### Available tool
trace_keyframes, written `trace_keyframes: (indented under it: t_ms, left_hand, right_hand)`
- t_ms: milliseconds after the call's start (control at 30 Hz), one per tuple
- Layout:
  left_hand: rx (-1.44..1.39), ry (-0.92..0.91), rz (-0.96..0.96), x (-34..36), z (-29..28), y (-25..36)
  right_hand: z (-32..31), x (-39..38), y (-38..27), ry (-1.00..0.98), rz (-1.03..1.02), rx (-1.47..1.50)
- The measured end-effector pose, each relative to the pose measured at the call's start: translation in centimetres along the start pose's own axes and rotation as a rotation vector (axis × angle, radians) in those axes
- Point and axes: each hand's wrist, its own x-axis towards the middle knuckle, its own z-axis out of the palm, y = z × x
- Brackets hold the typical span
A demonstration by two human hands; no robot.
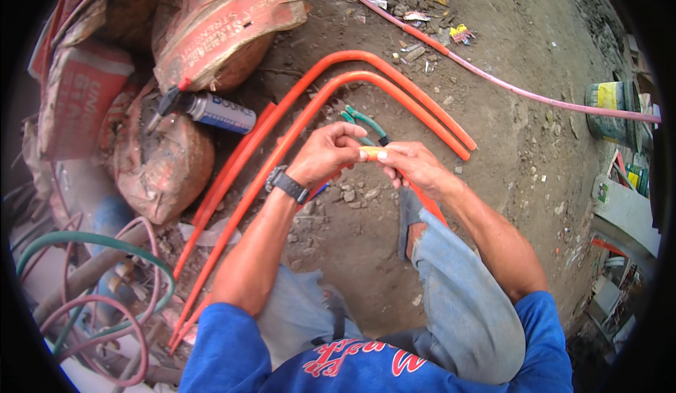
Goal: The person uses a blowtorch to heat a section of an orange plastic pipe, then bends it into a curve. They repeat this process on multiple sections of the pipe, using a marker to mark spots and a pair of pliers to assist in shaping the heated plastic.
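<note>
Both of my hands meet in the middle of the view around a short yellow-orange piece (372, 153), maybe wrapped pipe; I cannot tell exactly. My left hand (325, 155), with a dark watch on its wrist, pinches its left end between thumb and fingers. On its right end the thumb and fingers of my right hand (417, 166) are closed. An orange pipe (427, 203) slants down from beneath my right hand toward my knee; whether it joins the held piece is hidden. Just beyond my fingers lies a green-handled tool (365, 120), its working end covered by the hands.
Bent orange pipes (348, 56) arch over the dirt ground beyond my hands. A spray can (224, 113) lies by stuffed sacks (211, 34) at left. Tangled hoses (98, 238) fill the lower left. A pink hose (493, 79) crosses toward a bucket (610, 115) at right.
</note>
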Motion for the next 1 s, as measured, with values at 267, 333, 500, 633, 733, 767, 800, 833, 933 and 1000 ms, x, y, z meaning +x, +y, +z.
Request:
trace_keyframes:
  t_ms: [267,333,500,633,733,767,800,833,933,1000]
  left_hand:
    - [0.002,-0.067,-0.094,0.3,-0.7,0.1]
    - [0.097,-0.066,-0.172,0.6,-1.1,0.0]
    - [0.254,-0.098,-0.25,-0.1,-1.6,0.1]
    - [0.224,-0.185,-0.225,-1.4,-1.8,-1.1]
    - [0.224,-0.193,-0.11,-1.3,-1.9,-3.2]
    - [0.23,-0.195,-0.043,-0.8,-1.9,-4.2]
    - [0.237,-0.196,0.021,-0.5,-2.0,-4.8]
    - [0.253,-0.185,0.059,-0.2,-2.3,-5.4]
    - [0.234,-0.184,0.078,-0.1,-2.1,-5.5]
    - [0.205,-0.185,0.073,-0.1,-2.1,-5.5]
  right_hand:
    - [-0.4,0.1,-0.3,-0.006,0.005,0.009]
    - [-0.2,0.2,-0.1,-0.006,0.005,0.05]
    - [0.1,0.2,0.7,-0.026,0.019,0.057]
    - [0.0,0.1,1.5,-0.006,0.049,0.053]
    - [0.1,0.0,1.0,-0.015,0.038,0.055]
    - [0.1,0.1,1.0,-0.02,0.039,0.059]
    - [0.0,0.2,1.1,-0.026,0.04,0.065]
    - [-0.1,0.3,1.2,-0.032,0.042,0.07]
    - [-0.1,0.2,1.5,-0.022,0.037,0.081]
    - [0.0,0.0,1.3,-0.022,0.051,0.086]
